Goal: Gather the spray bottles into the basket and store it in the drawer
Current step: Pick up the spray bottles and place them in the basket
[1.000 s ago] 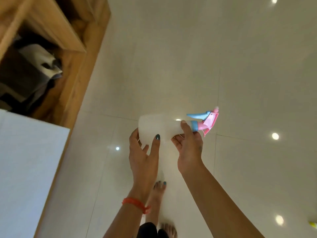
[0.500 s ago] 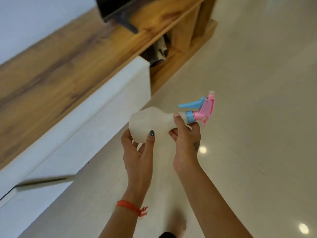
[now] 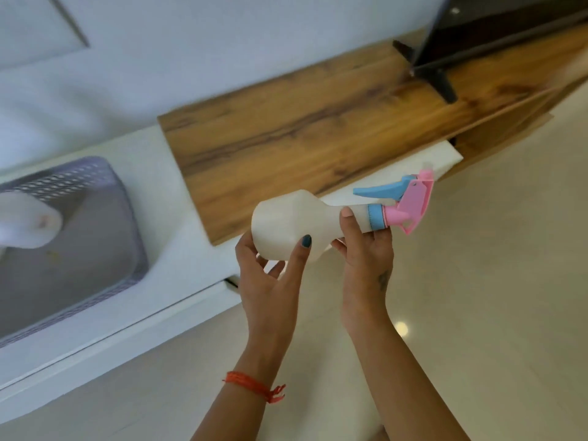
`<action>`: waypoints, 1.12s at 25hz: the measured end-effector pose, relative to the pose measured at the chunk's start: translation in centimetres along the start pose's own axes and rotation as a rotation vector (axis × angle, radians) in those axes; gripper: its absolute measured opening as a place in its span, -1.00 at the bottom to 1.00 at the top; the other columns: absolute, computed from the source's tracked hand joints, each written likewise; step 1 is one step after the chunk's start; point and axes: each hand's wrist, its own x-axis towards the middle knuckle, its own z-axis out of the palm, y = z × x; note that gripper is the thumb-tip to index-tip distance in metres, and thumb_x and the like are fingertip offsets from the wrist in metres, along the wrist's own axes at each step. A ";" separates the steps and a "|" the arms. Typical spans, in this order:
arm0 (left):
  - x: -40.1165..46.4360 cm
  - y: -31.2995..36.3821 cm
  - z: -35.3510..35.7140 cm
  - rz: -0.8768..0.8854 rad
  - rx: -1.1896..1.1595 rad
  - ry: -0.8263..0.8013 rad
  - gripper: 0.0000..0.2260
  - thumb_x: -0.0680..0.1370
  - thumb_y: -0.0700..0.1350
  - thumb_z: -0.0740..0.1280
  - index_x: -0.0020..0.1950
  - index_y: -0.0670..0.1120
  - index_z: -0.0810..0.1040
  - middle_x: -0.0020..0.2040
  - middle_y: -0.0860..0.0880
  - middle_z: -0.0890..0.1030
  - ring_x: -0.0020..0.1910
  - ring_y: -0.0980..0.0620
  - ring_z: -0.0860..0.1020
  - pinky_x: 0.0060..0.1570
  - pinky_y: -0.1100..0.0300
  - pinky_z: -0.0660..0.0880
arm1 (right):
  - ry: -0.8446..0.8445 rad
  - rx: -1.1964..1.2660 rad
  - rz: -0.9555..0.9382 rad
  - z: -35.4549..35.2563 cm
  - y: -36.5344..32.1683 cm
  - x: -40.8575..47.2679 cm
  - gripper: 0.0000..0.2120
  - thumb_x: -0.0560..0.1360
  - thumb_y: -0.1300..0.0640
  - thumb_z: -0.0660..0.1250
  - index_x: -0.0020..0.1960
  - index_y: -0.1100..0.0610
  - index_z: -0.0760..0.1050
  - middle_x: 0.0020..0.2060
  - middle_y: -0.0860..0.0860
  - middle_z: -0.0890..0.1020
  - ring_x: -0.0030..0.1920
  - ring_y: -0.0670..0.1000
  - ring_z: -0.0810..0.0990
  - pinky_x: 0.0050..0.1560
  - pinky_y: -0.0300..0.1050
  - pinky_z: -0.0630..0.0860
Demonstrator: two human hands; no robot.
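Both hands carry the spray bottle (image 3: pixel 286 224) sideways: left hand (image 3: pixel 270 268) gripping its body, right hand (image 3: pixel 366 246) its neck, basket (image 3: pixel 127 218) left on the bench (image 3: pixel 178 186).

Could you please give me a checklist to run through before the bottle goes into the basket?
1. Grip on the spray bottle: left hand under the body, right hand at the neck. Ok.
2. Trigger head clear of the fingers: ok.
3. Basket within view, on the white cabinet top: ok.
4. Room in the basket: one white bottle already there, open floor beside it. Ok.
5. Drawer open for storing: cannot tell.
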 end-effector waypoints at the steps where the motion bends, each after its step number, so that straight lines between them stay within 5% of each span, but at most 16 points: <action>1: 1.1 0.7 -2.3 -0.006 -0.010 0.020 -0.52 0.21 0.25 0.39 0.05 0.29 0.30 0.03 0.32 0.45 -0.06 0.33 0.56 -0.31 0.60 0.41 | -0.057 -0.010 -0.011 2.2 0.1 -0.8 -0.80 0.46 0.07 0.37 -0.02 -0.21 0.47 -0.05 -0.17 0.65 0.04 -0.07 0.62 0.18 0.00 0.51; 6: 6.2 3.5 -12.9 -0.086 -0.044 0.046 -0.43 0.18 0.29 0.41 0.13 0.19 0.41 0.07 0.16 0.59 -0.01 0.17 0.61 -0.09 0.28 0.57 | -0.467 -0.068 -0.084 10.3 0.2 -3.4 -0.69 0.40 0.25 0.39 0.06 -0.07 0.51 -0.07 -0.19 0.68 0.01 -0.16 0.62 -0.01 -0.32 0.51; 9: 9.0 4.4 -18.1 -0.175 -0.100 0.050 -0.38 0.21 0.27 0.40 0.20 0.06 0.46 0.09 0.05 0.62 0.01 0.08 0.63 -0.05 0.14 0.59 | -0.632 -0.241 -0.121 15.3 0.2 -4.4 -0.70 0.33 0.10 0.38 0.05 -0.11 0.50 0.09 -0.01 0.64 0.15 0.01 0.58 0.19 -0.01 0.49; 11: 10.7 4.2 -20.8 -0.232 -0.164 0.095 -0.43 0.30 0.25 0.37 0.21 0.00 0.49 0.09 -0.01 0.63 0.04 0.01 0.63 -0.01 0.10 0.60 | -0.656 -0.337 -0.201 19.3 1.1 -5.3 -0.72 0.36 0.03 0.39 0.06 -0.14 0.51 0.09 -0.02 0.64 0.15 0.01 0.58 0.23 0.02 0.48; 14: 12.9 3.4 -23.5 -0.291 -0.311 0.215 -0.79 0.55 0.07 0.24 0.09 0.01 0.51 0.10 -0.03 0.61 0.09 0.02 0.60 0.10 0.11 0.54 | -0.626 -0.492 -0.418 24.7 3.0 -6.2 -0.62 0.38 -0.05 0.39 0.15 0.05 0.49 -0.02 -0.10 0.63 0.01 -0.09 0.60 0.04 -0.30 0.51; 16: 14.2 2.8 -24.7 -0.316 -0.392 0.260 -0.91 0.61 -0.07 0.17 0.04 0.03 0.46 0.05 0.03 0.60 0.05 0.12 0.57 0.08 0.21 0.51 | -0.611 -0.600 -0.543 27.9 4.7 -6.4 -0.59 0.40 -0.02 0.40 0.16 0.16 0.46 -0.06 0.02 0.63 -0.08 -0.02 0.58 -0.06 -0.21 0.53; 18: 15.3 2.5 -25.4 -0.320 -0.434 0.266 -0.82 0.62 -0.16 0.15 0.18 -0.01 0.43 0.02 0.08 0.60 0.00 0.17 0.57 0.08 0.23 0.51 | -0.617 -0.673 -0.614 30.3 6.2 -6.3 -0.59 0.42 0.01 0.41 0.16 0.22 0.45 -0.04 0.12 0.64 -0.08 0.09 0.59 -0.09 -0.13 0.52; 21: 17.5 1.9 -26.0 -0.380 -0.466 0.261 -0.60 0.61 -0.24 0.09 0.46 -0.15 0.24 0.36 -0.11 0.43 0.26 -0.03 0.48 0.29 0.08 0.43 | -0.622 -0.773 -0.676 32.5 8.5 -5.5 -0.59 0.44 0.00 0.40 0.15 0.25 0.44 -0.06 0.14 0.63 -0.07 0.13 0.58 -0.17 -0.25 0.36; 28: 21.5 1.1 -26.3 -0.430 -0.466 0.415 -0.60 0.60 -0.22 0.09 0.46 -0.10 0.25 0.42 -0.16 0.36 0.26 -0.02 0.46 0.29 0.12 0.42 | -0.641 -0.835 -0.743 35.8 11.2 -4.3 -0.60 0.45 -0.03 0.39 0.14 0.22 0.45 -0.01 0.10 0.64 -0.06 0.16 0.59 -0.23 -0.01 0.54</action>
